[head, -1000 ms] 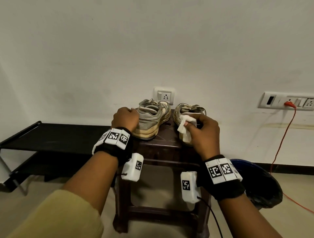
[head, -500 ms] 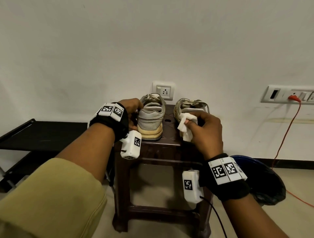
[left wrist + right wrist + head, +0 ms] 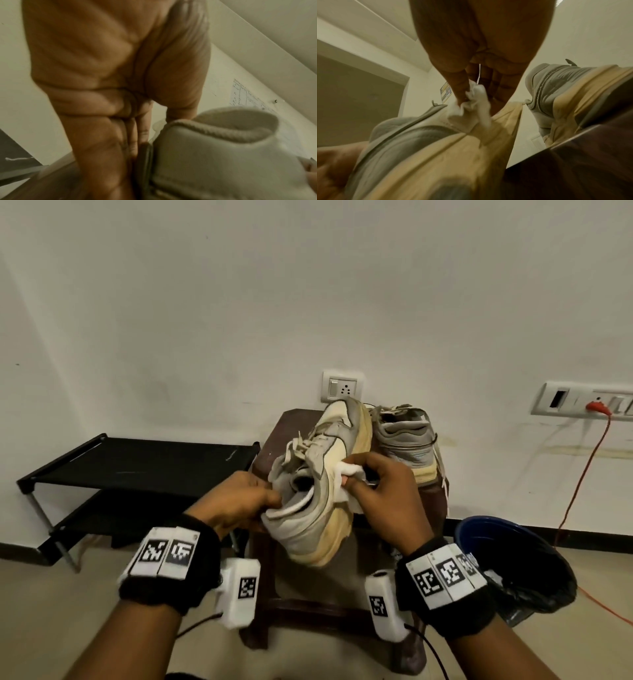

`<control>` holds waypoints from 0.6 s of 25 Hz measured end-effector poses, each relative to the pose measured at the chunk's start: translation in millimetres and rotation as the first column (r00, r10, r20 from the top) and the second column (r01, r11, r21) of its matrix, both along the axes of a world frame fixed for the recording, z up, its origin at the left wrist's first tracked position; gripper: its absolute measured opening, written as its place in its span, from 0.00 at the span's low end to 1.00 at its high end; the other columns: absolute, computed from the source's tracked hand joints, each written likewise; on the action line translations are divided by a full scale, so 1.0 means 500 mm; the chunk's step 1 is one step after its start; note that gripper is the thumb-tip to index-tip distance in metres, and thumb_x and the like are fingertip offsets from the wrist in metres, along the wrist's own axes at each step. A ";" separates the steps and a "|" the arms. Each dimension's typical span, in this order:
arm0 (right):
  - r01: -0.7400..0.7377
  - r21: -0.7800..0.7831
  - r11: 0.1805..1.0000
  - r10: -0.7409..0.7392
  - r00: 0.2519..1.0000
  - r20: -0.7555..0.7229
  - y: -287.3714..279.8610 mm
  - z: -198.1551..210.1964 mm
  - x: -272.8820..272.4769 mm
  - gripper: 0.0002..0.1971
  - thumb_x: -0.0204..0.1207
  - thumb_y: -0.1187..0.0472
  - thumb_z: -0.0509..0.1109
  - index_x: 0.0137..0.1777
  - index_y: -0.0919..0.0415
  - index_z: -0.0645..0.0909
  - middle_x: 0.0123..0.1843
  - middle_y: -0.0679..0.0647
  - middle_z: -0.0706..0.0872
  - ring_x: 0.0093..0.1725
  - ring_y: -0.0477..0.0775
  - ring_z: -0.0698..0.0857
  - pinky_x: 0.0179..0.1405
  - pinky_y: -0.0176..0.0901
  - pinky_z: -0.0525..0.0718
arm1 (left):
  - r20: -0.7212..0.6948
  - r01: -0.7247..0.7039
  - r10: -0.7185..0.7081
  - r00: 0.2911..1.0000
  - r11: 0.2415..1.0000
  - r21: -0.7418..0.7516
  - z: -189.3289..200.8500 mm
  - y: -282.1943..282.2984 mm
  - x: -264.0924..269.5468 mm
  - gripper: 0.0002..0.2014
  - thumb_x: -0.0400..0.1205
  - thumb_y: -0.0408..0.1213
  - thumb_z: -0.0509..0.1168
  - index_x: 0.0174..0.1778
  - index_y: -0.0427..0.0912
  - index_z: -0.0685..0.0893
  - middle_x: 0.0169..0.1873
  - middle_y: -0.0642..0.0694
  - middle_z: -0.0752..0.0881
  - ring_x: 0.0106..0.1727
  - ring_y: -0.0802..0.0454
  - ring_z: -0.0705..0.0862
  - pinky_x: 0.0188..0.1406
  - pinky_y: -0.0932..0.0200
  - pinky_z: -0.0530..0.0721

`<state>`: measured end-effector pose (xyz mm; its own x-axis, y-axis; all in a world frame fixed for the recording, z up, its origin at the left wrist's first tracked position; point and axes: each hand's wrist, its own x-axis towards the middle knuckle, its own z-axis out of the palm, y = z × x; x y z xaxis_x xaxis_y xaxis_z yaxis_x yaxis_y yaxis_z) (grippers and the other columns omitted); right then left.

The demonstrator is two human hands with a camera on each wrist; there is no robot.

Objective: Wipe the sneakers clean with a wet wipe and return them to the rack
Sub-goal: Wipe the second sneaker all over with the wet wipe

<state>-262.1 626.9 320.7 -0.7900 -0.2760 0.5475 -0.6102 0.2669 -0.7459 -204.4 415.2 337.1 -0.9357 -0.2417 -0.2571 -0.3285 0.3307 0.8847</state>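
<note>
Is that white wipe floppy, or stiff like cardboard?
Probably floppy: the wet wipe is scrunched and folds in the right hand. Likely light too, since fingertips alone pinch it against the sneaker.

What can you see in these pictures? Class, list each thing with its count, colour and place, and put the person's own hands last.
Lifted sneaker: one, grey and cream, held tilted above the stool's front.
Second sneaker: one, grey and cream, standing on the stool.
Wet wipe: one, white, pressed on the lifted sneaker's side.
Stool: one, dark brown, by the wall.
Rack: one, black, two shelves, left of the stool.
Bin: one, blue with black liner, right of the stool.
Sockets: two plates, white, on the wall.
Cable: one, orange, plugged into the right plate.
Left hand: grips the lifted sneaker's heel.
Right hand: pinches the wet wipe.
</note>
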 end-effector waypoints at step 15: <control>0.086 0.070 0.994 -0.072 0.982 -0.175 -0.076 -0.043 0.024 0.09 0.72 0.67 0.73 0.51 0.57 0.87 0.47 0.49 0.88 0.47 0.45 0.84 0.47 0.37 0.81 | -0.312 -0.237 0.088 0.946 0.844 -0.480 -0.075 0.064 0.053 0.19 0.81 0.41 0.63 0.23 0.41 0.80 0.19 0.47 0.76 0.24 0.47 0.78 0.27 0.55 0.73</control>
